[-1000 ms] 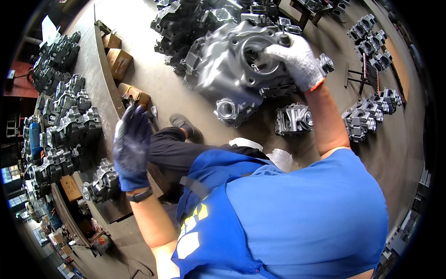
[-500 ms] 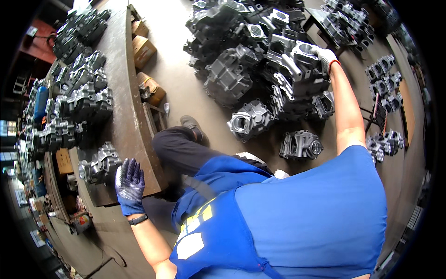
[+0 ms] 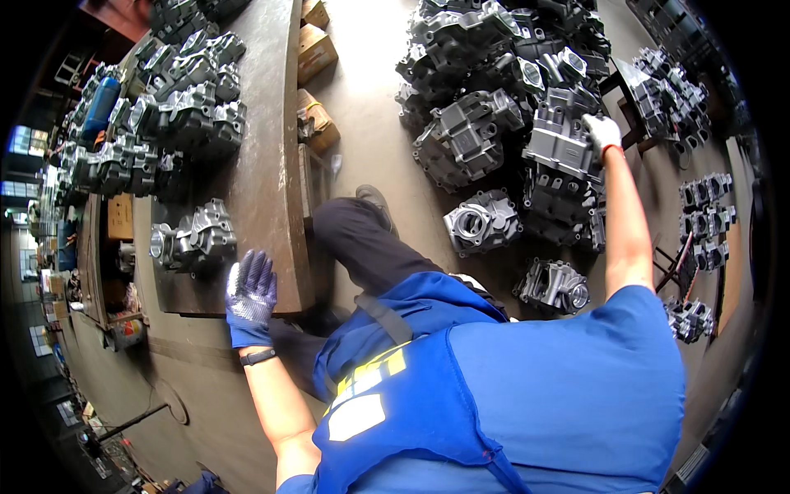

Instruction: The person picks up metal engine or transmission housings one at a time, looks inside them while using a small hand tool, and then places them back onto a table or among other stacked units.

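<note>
In the head view, the right hand [image 3: 603, 132] is gripping a grey metal casting [image 3: 562, 146] atop the floor pile [image 3: 485, 90] at far right. The left hand [image 3: 249, 290], fingers spread flat, is bracing on the tabletop [image 3: 267, 165] beside another casting [image 3: 193, 240]. Judging by this, lifting is not yet done.

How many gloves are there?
2: blue on the left hand, on the workbench; white on the right hand, on a grey metal casting. None seem hidden.

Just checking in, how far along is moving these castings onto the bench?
Done: several castings sit on the bench. In hand: right hand grips a grey casting atop the floor pile; left hand braces on the bench edge. Left: most of that pile.
</note>
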The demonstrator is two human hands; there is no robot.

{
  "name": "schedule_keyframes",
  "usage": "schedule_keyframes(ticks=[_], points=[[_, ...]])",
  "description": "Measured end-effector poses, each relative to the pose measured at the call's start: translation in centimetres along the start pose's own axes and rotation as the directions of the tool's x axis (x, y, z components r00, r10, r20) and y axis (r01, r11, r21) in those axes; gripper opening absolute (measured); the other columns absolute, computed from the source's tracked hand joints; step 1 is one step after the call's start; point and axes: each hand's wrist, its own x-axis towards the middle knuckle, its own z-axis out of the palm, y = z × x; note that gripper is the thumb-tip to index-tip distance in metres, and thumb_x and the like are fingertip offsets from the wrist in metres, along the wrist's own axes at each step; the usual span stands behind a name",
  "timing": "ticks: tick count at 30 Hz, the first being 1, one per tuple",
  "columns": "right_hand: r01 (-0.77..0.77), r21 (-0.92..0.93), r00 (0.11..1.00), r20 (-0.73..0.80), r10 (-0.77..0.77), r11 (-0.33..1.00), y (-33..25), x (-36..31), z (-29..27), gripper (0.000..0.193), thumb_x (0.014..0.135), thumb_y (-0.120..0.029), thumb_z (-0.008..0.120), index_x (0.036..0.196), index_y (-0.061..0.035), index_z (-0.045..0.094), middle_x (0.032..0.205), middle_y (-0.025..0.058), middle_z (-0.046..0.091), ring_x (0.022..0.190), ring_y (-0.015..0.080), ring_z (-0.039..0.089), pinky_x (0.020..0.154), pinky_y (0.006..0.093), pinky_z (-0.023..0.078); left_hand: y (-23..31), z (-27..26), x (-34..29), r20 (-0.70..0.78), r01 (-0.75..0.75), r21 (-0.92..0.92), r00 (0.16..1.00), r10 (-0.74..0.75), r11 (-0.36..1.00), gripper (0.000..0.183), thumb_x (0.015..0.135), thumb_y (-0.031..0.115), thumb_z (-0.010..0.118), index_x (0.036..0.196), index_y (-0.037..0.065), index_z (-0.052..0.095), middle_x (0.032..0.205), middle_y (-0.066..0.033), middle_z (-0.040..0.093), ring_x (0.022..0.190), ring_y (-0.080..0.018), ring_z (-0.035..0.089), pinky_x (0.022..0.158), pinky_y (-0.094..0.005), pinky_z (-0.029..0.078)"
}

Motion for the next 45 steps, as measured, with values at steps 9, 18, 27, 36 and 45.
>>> schedule_keyframes(ticks=[9, 18, 27, 36, 45], points=[[0.264, -0.530, 0.965, 0.144, -0.221, 0.806, -6.4, -8.3, 12.3, 0.060, 0.085, -0.033, 0.067, 0.141, -0.0140, 0.053, 0.123, 0.0237, 0.065, 0.113, 0.0408, 0.062, 0.097, 0.0473, 0.050, 6.1, -8.1, -0.8, -0.256, -0.295, 0.400, 0.873, 0.415, 0.868, 0.053, 0.104, 0.045, 0.045, 0.144, 0.011, 0.051, 0.147, -0.0142, 0.052, 0.139, -0.0280, 0.046, 0.119, -0.0428, 0.025], [0.378, 0.054, 0.898, 0.220, -0.380, 0.924, -6.1, -10.9, 16.1, 0.050, 0.092, -0.025, 0.066, 0.135, -0.0002, 0.058, 0.128, 0.0190, 0.066, 0.120, 0.0300, 0.062, 0.104, 0.0374, 0.046, 16.3, -7.8, 7.0, 0.332, -0.005, 0.943, 0.085, 0.939, -0.333, 0.071, 0.071, 0.036, 0.085, 0.127, 0.003, 0.056, 0.123, -0.0203, 0.062, 0.115, -0.0396, 0.057, 0.100, -0.0481, 0.046], [0.242, 0.515, 0.764, 0.422, -0.489, 0.822, -24.8, -25.4, 19.6, 0.040, 0.092, -0.010, 0.068, 0.130, 0.0014, 0.061, 0.122, 0.0103, 0.067, 0.107, 0.0160, 0.064, 0.096, 0.0294, 0.049, 20.6, -8.0, 10.2, 0.316, 0.499, 0.654, 0.504, 0.804, -0.569, 0.034, 0.074, 0.034, 0.077, 0.102, 0.016, 0.073, 0.097, -0.0110, 0.073, 0.108, -0.0309, 0.061, 0.100, -0.0432, 0.038], [-0.402, 0.456, 0.135, 0.887, -0.441, 0.794, -47.3, -43.6, 26.3, 0.046, 0.096, -0.035, 0.067, 0.128, -0.0033, 0.062, 0.099, 0.0080, 0.068, 0.074, 0.0149, 0.064, 0.062, 0.0306, 0.054, 19.3, -4.4, 3.1, 0.228, -0.214, 0.966, 0.439, 0.869, -0.145, 0.020, 0.082, 0.018, 0.070, 0.097, 0.005, 0.073, 0.087, -0.0116, 0.072, 0.076, -0.0302, 0.068, 0.067, -0.0372, 0.055], [-0.472, 0.545, -0.146, 0.727, -0.671, 0.693, -57.4, -50.6, 21.1, 0.026, 0.094, -0.014, 0.067, 0.115, 0.0010, 0.065, 0.100, 0.0089, 0.072, 0.087, 0.0163, 0.069, 0.077, 0.0292, 0.056, 7.5, -15.3, 3.5, -0.241, -0.395, 0.533, 0.777, 0.582, 0.748, 0.032, 0.105, 0.016, 0.047, 0.129, -0.001, 0.059, 0.114, -0.0125, 0.066, 0.098, -0.0206, 0.065, 0.085, -0.0303, 0.054]])
